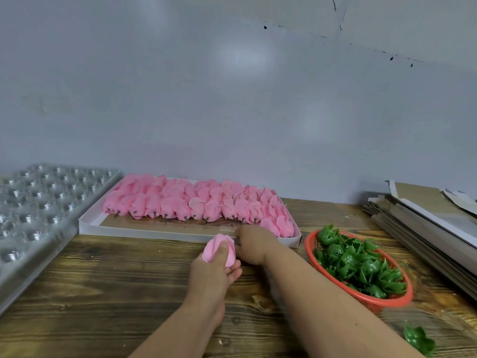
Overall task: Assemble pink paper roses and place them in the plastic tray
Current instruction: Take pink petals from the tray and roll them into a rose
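My left hand [214,270] grips a pink paper rose [218,248] just in front of the white box [160,232], thumb pressed over its petals. My right hand [254,245] is closed at the rose's right side, fingertips touching it; what they pinch is hidden. Inside the white box lie rows of pink rose heads [196,202] with short dark stems. The clear plastic tray [38,202] with round cells sits at the left.
A red basket [361,297] of green plastic calyxes [358,264] stands at the right. One loose green calyx [419,341] lies near the front edge. Flat cardboard sheets [426,228] are stacked far right. A grey wall rises behind the wooden table [116,293].
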A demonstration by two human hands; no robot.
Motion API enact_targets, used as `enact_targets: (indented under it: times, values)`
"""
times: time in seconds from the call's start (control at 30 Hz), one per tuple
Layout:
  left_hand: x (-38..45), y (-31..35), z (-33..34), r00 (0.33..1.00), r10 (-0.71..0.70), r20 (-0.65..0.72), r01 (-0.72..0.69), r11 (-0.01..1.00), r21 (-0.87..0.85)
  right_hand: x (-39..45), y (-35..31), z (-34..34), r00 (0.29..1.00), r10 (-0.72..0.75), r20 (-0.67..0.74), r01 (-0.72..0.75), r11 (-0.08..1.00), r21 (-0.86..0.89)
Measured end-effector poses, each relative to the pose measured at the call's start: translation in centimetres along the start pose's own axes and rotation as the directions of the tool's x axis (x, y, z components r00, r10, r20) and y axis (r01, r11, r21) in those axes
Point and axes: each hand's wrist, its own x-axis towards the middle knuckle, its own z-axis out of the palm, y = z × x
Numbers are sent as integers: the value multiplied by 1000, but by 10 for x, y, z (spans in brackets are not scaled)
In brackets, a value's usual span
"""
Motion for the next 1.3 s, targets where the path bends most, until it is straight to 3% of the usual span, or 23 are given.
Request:
enact_targets:
  times: [0.07, 0.13, 0.2, 0.27, 0.5, 0.8, 0.97, 1.13, 1.2, 1.3]
  values:
    - [0, 0, 0, 1000, 0, 3, 0, 1000, 6, -2, 3, -1, 1000, 26, -3, -26, 999, 31]
    - [0, 0, 0, 1000, 0, 2, 0, 1000, 19, -4, 8, -2, 993, 68, -94, -56, 991, 121]
    - [0, 0, 0, 1000, 3, 4, -3, 1000, 29, -5, 17, -5, 929, 201, -311, -143, 970, 199]
    - [0, -1, 0, 1000, 10, 8, -11, 999, 43, -4, 30, -10, 838, 340, -426, -259, 936, 239]
    - [-2, 0, 1, 1000, 7, 14, -8, 998, 64, 10, 49, -13, 811, 528, -252, -489, 848, 203]
    - [-6, 3, 1, 999, 20, 46, -23, 998, 53, 28, 47, -10, 781, 604, -158, -585, 797, 152]
    - [-4, 2, 1, 998, 27, 53, -30, 999, 45, 29, 47, -2, 784, 592, -187, -566, 805, 176]
    - [0, 0, -3, 998, 33, 46, -36, 997, 70, 24, 44, -16, 767, 624, -149, -512, 736, 444]
    - [2, -2, -3, 999, 34, 42, -38, 996, 84, 17, 42, -24, 777, 613, -141, -397, 652, 645]
    - [3, -2, -3, 999, 33, 38, -36, 995, 88, -1, 37, -33, 814, 581, 1, -174, 241, 955]
